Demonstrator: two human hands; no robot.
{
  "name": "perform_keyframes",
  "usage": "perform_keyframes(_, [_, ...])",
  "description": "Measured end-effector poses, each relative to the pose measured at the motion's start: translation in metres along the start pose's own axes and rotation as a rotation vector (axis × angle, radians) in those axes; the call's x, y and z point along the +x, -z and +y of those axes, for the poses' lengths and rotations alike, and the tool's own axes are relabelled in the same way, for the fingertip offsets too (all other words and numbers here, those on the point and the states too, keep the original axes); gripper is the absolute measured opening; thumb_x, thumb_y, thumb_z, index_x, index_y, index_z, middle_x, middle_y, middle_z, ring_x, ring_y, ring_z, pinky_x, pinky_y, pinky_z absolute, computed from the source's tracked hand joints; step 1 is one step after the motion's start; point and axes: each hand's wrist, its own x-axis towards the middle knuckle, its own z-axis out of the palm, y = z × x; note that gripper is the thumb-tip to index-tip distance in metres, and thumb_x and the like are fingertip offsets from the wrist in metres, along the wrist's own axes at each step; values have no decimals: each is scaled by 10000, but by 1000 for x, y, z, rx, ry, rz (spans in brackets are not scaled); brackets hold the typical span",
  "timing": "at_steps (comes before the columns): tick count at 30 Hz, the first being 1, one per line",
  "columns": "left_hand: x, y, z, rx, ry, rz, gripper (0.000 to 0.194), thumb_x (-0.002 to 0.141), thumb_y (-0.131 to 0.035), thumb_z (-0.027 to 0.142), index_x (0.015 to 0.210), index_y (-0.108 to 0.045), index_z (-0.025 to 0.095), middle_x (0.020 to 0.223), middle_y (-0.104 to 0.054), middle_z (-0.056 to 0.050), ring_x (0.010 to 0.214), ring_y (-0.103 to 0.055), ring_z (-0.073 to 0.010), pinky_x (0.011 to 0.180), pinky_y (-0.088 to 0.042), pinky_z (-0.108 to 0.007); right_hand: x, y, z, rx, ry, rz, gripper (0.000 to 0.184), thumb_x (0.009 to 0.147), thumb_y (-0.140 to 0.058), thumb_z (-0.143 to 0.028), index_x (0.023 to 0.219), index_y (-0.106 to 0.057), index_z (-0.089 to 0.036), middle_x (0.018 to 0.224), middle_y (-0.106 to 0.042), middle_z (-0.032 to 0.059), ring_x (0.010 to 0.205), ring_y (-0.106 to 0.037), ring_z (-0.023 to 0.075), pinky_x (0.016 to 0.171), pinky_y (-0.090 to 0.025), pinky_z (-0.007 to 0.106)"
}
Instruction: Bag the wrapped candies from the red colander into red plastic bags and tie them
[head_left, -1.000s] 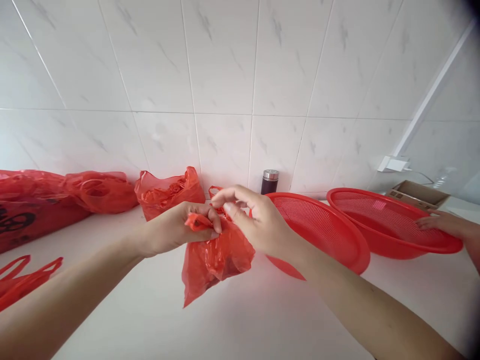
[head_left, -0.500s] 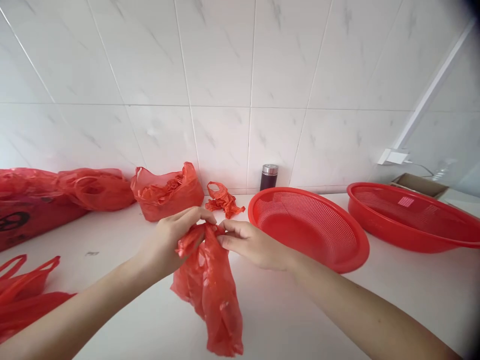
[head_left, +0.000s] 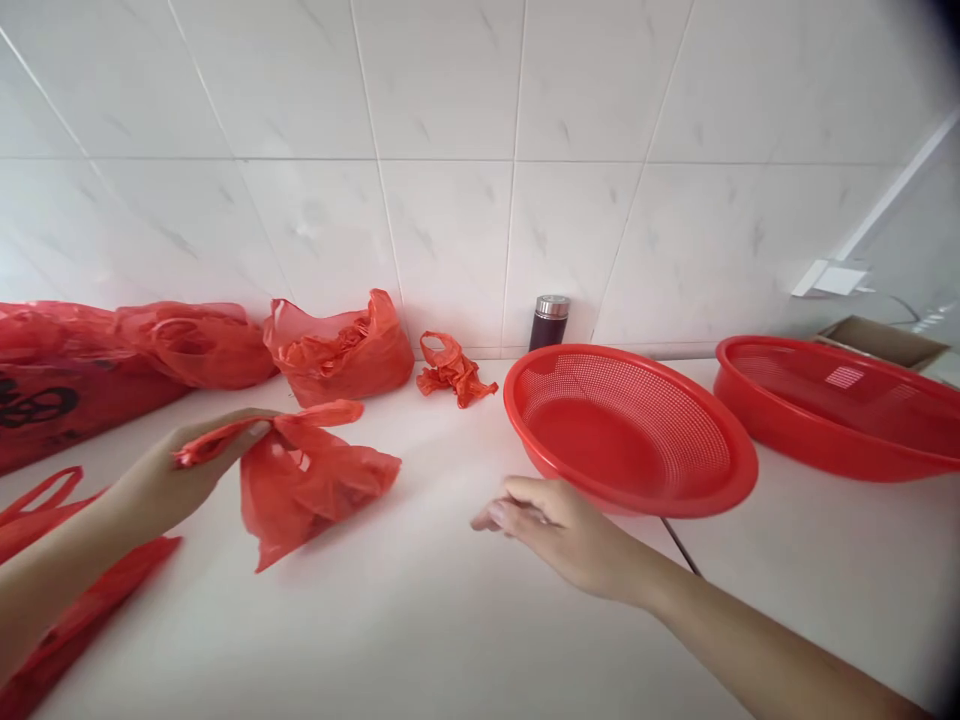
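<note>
A thin red plastic bag dangles over the white table, its knotted or bunched top pinched in my left hand. The bag's body swings out to the right of that hand, and its lower end hangs free. My right hand is apart from the bag, just in front of the near red colander. Its fingers are loosely bent and a little apart, with nothing seen in them. A small crumpled red bag lies behind, between the hands.
An open red bag stuffed with more bags stands by the tiled wall. Full red bags lie at the left, with loose red bags nearer. A dark flask, a second red basket and a cardboard box are at the right.
My right hand has let go of the red bag and moved right. My left hand has carried the bag left, where it swings out. The view has shifted slightly.
</note>
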Motion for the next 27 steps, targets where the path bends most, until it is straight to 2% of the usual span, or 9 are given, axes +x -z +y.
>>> perform_keyframes(2, [-2,-9,22,-28,-6,-71,416,894,-460,545,1129,-665,270,1138,-722,-7,1027,-644,-262,865,-528,-331,20,-11,-5,47,72,18,258,948,-527,-431,1048,-624,-213,1064,-668,52,1001,-602,188,887,-455,337])
perform_keyframes(6, [0,-22,60,-61,-83,-118,351,892,-509,490,1143,-675,309,1175,-705,8,1100,-617,-249,958,-476,-334,66,-37,-16,180,166,68,647,861,-628,-536,1405,-390,-281,1036,-644,44,939,-611,190,835,-480,348])
perform_keyframes(9, [0,-23,67,-150,-156,-164,324,893,-536,461,1153,-677,328,1243,-675,10,1169,-585,-229,982,-460,-296,87,-49,-22,299,233,103,651,868,-603,-561,1412,-375,-288,940,-644,26,894,-626,190,821,-494,356])
perform_keyframes(13, [-6,-25,66,-225,-93,-190,315,893,-541,463,1134,-684,318,1178,-700,-12,1095,-623,-225,900,-511,-278,97,-54,-24,453,213,85,702,853,-630,-549,1426,-300,-311,952,-639,18,906,-631,185,776,-518,329])
perform_keyframes(15, [-9,-28,67,-256,-95,-201,319,889,-544,467,1125,-685,306,1154,-703,-23,1050,-635,-225,870,-523,-278,99,-55,-23,480,177,34,632,844,-645,-538,1359,-372,-295,941,-617,15,861,-628,173,705,-519,293])
perform_keyframes(17, [-11,-31,70,-265,-80,-214,334,881,-543,486,1119,-688,300,1135,-704,-29,1021,-637,-227,848,-525,-278,98,-56,-23,409,187,18,381,869,-612,-525,1116,-526,-248,874,-583,-1,771,-595,143,640,-482,252])
perform_keyframes(20, [-11,-34,73,-295,3,-235,362,872,-536,524,1086,-697,280,1122,-707,-37,1031,-626,-236,863,-512,-286,90,-56,-25,171,266,100,371,943,-495,-493,723,-428,-201,667,-438,-47,589,-415,88,538,-344,215])
perform_keyframes(23, [-7,-31,62,-388,67,-299,380,899,-484,528,1054,-692,250,1135,-706,-47,1050,-614,-240,919,-484,-308,73,-52,-26,-16,306,124,431,981,-412,-442,658,-261,-200,591,-288,-61,538,-261,87,499,-239,229])
perform_keyframes(27, [-5,-28,22,-230,176,-229,413,884,-461,558,870,-704,224,943,-747,-38,952,-632,-248,823,-502,-301,45,-40,-2,-136,161,34,398,986,-387,-396,656,-276,-201,571,-353,-60,518,-308,86,500,-246,230])
